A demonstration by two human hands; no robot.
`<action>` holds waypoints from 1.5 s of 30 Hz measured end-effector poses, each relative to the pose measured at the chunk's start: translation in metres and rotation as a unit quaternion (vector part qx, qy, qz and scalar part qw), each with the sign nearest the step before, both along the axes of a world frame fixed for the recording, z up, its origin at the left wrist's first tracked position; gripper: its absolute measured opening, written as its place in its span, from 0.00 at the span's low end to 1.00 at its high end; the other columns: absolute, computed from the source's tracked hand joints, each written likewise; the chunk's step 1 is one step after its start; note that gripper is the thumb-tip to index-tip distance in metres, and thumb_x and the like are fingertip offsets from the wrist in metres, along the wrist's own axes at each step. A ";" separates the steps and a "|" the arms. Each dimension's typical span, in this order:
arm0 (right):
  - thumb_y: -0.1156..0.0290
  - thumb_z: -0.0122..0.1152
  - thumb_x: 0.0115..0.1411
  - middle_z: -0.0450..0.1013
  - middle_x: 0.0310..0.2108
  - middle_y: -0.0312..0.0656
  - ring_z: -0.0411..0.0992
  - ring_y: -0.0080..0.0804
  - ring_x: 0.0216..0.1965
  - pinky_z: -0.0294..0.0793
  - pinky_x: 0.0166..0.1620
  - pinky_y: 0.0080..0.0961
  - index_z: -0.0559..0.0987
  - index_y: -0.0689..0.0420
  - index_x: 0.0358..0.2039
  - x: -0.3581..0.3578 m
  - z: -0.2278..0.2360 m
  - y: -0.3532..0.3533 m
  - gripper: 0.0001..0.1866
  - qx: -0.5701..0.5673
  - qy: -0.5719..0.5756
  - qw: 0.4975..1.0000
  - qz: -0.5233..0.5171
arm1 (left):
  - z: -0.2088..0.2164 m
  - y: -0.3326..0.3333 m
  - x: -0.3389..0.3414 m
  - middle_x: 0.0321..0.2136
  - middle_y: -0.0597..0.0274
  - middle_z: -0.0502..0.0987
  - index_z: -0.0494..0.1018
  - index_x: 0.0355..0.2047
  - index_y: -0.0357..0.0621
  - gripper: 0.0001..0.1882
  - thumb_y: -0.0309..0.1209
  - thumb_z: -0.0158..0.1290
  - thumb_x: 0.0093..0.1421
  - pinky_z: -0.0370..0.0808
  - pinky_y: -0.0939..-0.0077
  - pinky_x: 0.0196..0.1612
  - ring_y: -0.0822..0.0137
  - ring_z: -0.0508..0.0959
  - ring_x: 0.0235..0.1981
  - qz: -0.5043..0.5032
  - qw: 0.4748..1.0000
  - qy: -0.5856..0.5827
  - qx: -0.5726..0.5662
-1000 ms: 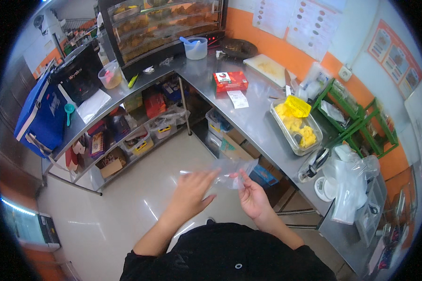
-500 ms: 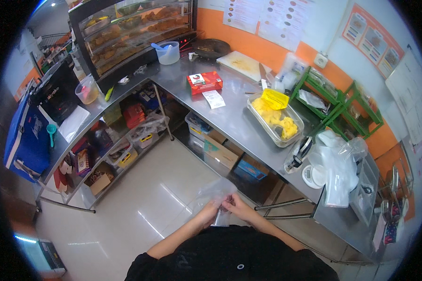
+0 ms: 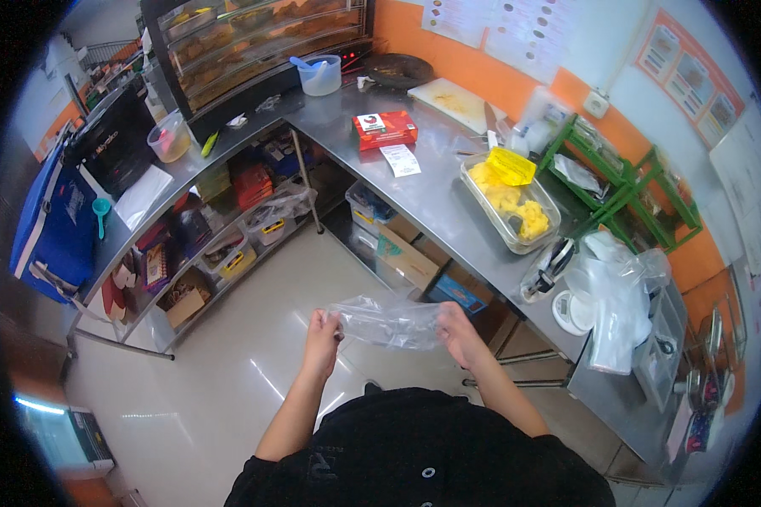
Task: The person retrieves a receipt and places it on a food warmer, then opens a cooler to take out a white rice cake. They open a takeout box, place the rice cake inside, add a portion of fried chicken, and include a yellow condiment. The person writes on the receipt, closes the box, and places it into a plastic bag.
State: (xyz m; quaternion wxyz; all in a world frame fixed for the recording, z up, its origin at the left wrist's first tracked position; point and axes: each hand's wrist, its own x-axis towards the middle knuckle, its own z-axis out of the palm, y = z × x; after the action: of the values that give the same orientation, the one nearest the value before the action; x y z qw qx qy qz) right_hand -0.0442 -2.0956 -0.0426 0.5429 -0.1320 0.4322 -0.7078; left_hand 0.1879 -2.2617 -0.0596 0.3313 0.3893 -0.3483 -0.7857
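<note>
A clear plastic bag (image 3: 387, 324) is stretched out between my two hands, in the air over the floor in front of the counter. My left hand (image 3: 322, 335) is closed on one end of it, and my right hand (image 3: 459, 332) grips the opposite end. On the steel counter (image 3: 435, 228) ahead of me stands a red box (image 3: 386, 132) with a paper receipt (image 3: 401, 160) at its near side. To the right of these, a clear tray (image 3: 528, 247) holds yellow food (image 3: 500, 196), with a yellow card (image 3: 511, 166) on top.
Green racks (image 3: 602, 190) stand against the wall, with a white scale (image 3: 572, 312) and a pile of plastic bags (image 3: 615, 325) nearer. A glass display cabinet (image 3: 262, 51) is at the back left. Boxes fill the shelf below; a blue cooler bag (image 3: 57, 224) sits far left.
My hands, close together on the bag before, have moved apart and forward, so the bag is now spread wide between them. The view has shifted slightly.
</note>
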 end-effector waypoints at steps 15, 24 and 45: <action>0.44 0.32 0.68 0.61 0.12 0.37 0.59 0.32 0.17 0.59 0.26 0.32 0.83 0.52 0.42 -0.024 0.015 -0.033 0.32 0.213 0.423 0.877 0.080 | 0.046 0.025 0.014 0.30 0.56 0.71 0.70 0.32 0.44 0.14 0.22 0.58 0.43 0.71 0.65 0.42 0.56 0.73 0.33 -0.027 0.653 -0.070 -0.754; 0.58 0.46 0.65 0.72 0.21 0.52 0.72 0.51 0.24 0.71 0.29 0.43 0.70 0.42 0.59 0.049 0.062 -0.022 0.22 -0.037 0.711 0.663 0.231 | -0.036 0.015 -0.060 0.25 0.57 0.74 0.74 0.30 0.42 0.05 0.27 0.54 0.52 0.73 0.68 0.37 0.62 0.77 0.32 -0.227 0.666 -0.269 -0.658; 0.48 0.43 0.67 0.70 0.28 0.36 0.67 0.22 0.29 0.68 0.35 0.17 0.65 0.54 0.62 0.005 0.038 -0.022 0.29 0.037 -0.098 0.994 -0.011 | 0.021 0.012 -0.006 0.54 0.51 0.69 0.68 0.54 0.48 0.29 0.31 0.60 0.50 0.63 0.54 0.57 0.52 0.67 0.58 -0.449 0.622 -0.249 -0.591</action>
State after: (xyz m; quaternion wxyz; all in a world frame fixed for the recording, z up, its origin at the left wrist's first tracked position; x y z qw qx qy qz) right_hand -0.0395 -2.1175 -0.0050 0.5791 -0.0372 0.4039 -0.7072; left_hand 0.1823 -2.2500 -0.0383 -0.0034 0.0857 -0.9386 -0.3341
